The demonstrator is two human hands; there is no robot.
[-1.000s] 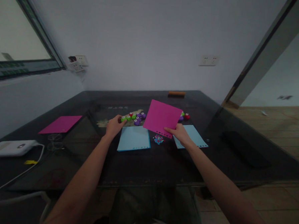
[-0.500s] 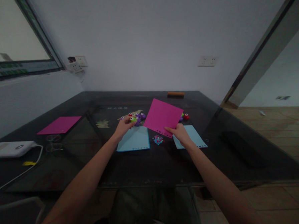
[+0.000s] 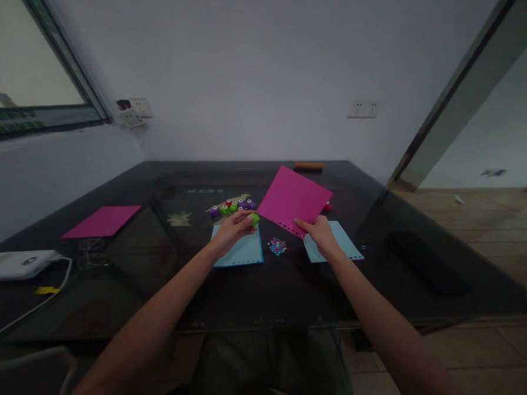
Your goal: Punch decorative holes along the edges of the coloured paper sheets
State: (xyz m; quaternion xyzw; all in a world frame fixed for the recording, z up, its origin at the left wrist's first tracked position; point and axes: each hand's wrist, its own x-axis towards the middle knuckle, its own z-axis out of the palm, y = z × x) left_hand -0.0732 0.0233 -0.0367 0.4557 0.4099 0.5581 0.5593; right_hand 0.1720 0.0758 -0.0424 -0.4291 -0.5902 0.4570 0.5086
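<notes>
My left hand [image 3: 234,231] pinches a small green punch [image 3: 255,219] above the left light blue sheet [image 3: 243,253]. Behind it sits a group of purple, green and red punches [image 3: 233,206] with eye-like tops. My right hand [image 3: 318,233] grips the lower edge of a pink sheet [image 3: 295,199], raised and tilted, with a row of small holes along that edge. Under my right hand lies another light blue sheet [image 3: 343,244]. Between the two blue sheets is a pile of small colored paper bits [image 3: 277,246].
A second pink sheet [image 3: 103,221] and a white device [image 3: 17,265] with a cable lie at the left. A dark case [image 3: 425,262] rests at the right. An orange-brown object [image 3: 308,166] lies at the back, and a red punch [image 3: 328,207] is beside the raised sheet.
My left hand has moved right with the green punch, away from the group. The pink sheet in my right hand has shifted slightly up and right and turned a little.
</notes>
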